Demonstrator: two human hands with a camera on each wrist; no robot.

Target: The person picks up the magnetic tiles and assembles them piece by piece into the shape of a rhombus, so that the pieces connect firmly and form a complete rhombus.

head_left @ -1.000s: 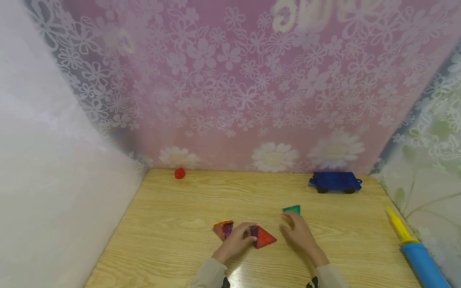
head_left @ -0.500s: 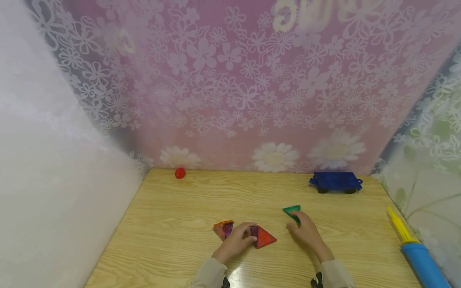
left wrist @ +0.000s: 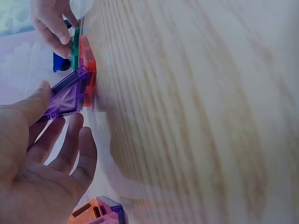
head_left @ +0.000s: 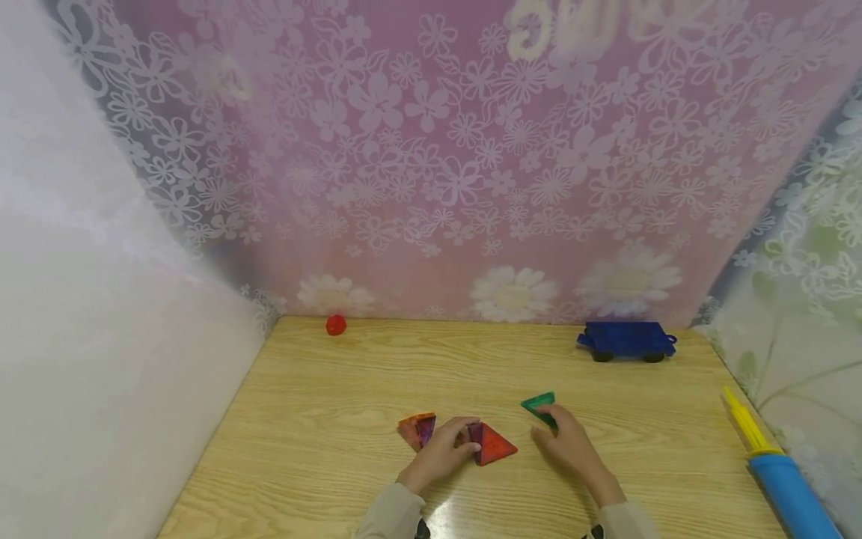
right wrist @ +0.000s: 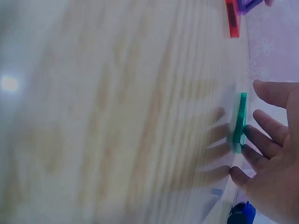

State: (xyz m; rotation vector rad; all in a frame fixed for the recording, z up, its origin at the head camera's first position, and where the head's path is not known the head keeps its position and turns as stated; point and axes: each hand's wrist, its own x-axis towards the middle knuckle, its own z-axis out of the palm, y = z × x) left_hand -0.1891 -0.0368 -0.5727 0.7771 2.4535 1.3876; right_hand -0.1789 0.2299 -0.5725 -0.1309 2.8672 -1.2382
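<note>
Fingers of the left hand (head_left: pixel 441 450) pinch a purple tile (left wrist: pixel 66 99), tilted up against the edge of the red tile (head_left: pixel 497 444), seemingly to steady where they meet. The right hand (head_left: pixel 571 448) has its fingers spread, some touching the green tile (head_left: pixel 535 403) on the bench (head_left: pixel 323 389), a touch suited to sliding. A gap parts green from red; the blue cart (head_left: pixel 625 339) sits near the far edge.

The purple tile (left wrist: pixel 67 98) and green tile (head_left: pixel 542 400) look like glossy plastic. The wood-grained table (head_left: pixel 323 382) is smooth, shining at bottom centre; the sleeves (head_left: pixel 392 513) look like matt cloth.
</note>
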